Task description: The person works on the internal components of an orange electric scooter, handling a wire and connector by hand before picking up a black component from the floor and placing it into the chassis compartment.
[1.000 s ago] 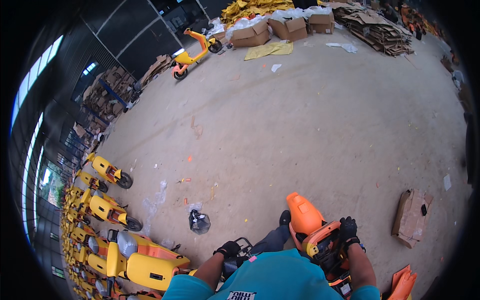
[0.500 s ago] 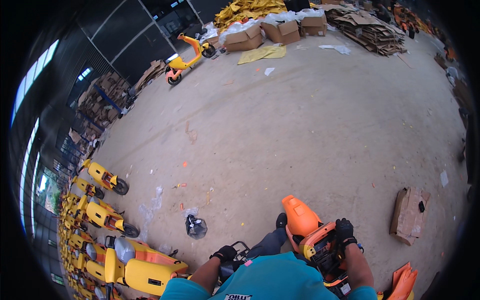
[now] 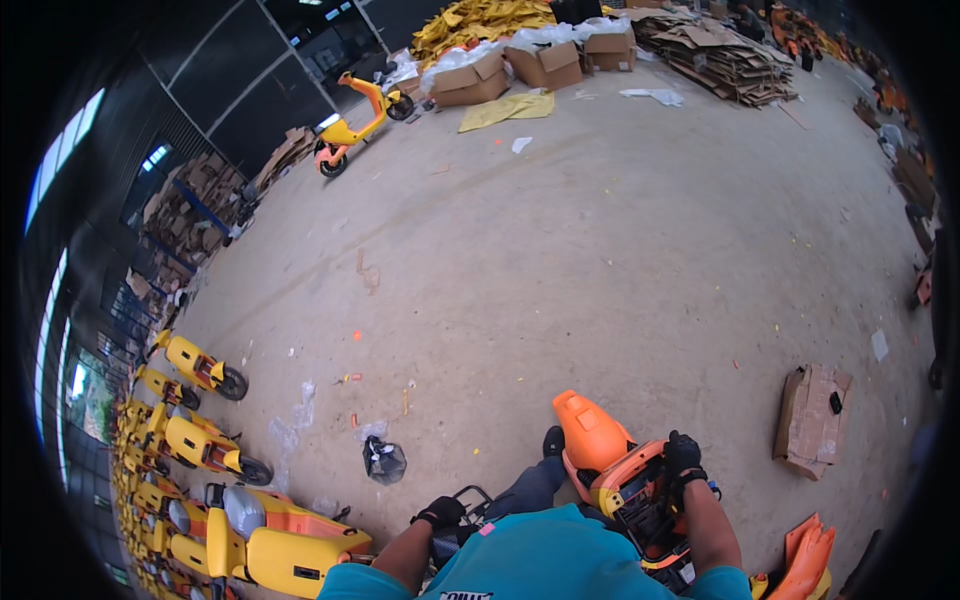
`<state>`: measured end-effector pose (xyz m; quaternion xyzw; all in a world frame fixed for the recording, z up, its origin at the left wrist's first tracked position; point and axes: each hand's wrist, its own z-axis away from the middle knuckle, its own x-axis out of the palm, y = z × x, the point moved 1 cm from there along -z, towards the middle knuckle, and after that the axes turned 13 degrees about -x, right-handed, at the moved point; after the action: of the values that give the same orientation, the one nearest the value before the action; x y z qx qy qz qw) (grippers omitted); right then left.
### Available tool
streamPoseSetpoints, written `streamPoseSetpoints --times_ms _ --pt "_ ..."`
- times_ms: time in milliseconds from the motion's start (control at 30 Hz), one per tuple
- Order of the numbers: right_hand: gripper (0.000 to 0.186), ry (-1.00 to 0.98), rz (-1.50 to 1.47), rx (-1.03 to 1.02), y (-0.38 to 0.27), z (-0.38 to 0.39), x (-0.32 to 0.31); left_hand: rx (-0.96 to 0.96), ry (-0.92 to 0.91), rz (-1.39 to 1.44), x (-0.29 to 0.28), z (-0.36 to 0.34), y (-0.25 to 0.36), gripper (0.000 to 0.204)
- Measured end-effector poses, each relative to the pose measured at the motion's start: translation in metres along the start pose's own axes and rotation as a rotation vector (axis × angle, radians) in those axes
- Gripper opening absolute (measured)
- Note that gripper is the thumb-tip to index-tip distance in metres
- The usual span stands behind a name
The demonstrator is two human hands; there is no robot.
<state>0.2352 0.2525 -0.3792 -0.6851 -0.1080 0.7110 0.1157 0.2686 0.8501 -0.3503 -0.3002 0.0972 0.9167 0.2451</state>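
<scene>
I stand over an orange scooter body (image 3: 610,465) with its nose pointing away from me across the concrete floor. My right hand (image 3: 682,456), in a black glove, grips the right side of that orange body near its dark frame. My left hand (image 3: 440,514), also gloved in black, is closed on a black metal frame part (image 3: 470,505) at the scooter's left side. My teal shirt hides the rear of the scooter.
Yellow scooters (image 3: 200,440) stand in a row at the lower left. A black bag (image 3: 383,460) lies near them. A flattened cardboard piece (image 3: 810,420) lies at right, an orange panel (image 3: 805,560) at lower right. Boxes (image 3: 520,65) and one scooter (image 3: 350,125) stand far off.
My view has shifted slightly forward and down over the floor. Both hands keep their hold on the scooter.
</scene>
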Motion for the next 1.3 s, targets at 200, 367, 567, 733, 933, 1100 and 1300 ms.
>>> streamPoseSetpoints --times_ms 200,367,567,733,933,1100,1300 --pt "0.016 0.005 0.012 -0.04 -0.026 -0.002 -0.02 -0.029 0.003 -0.001 -0.009 0.007 0.005 0.031" --pt "0.027 -0.004 -0.033 0.206 -0.015 -0.003 -0.009 -0.001 -0.037 -0.087 -0.037 0.013 0.013 0.032" --pt "0.017 -0.033 0.025 0.106 -0.022 0.001 -0.027 0.072 -0.022 0.006 -0.019 0.007 0.005 0.028" --pt "0.018 0.006 -0.008 0.054 -0.019 0.007 -0.036 0.089 -0.009 0.289 0.013 -0.019 -0.028 0.026" --pt "0.023 0.043 -0.067 0.164 -0.017 -0.007 0.012 0.163 0.063 0.252 0.087 -0.053 -0.104 0.027" --pt "0.017 -0.034 -0.081 0.251 -0.015 0.003 -0.006 0.171 -0.011 0.321 0.048 -0.066 -0.08 0.026" --pt "0.022 0.019 0.051 -0.018 -0.027 0.004 -0.033 0.156 -0.026 0.365 0.038 -0.057 -0.071 0.026"
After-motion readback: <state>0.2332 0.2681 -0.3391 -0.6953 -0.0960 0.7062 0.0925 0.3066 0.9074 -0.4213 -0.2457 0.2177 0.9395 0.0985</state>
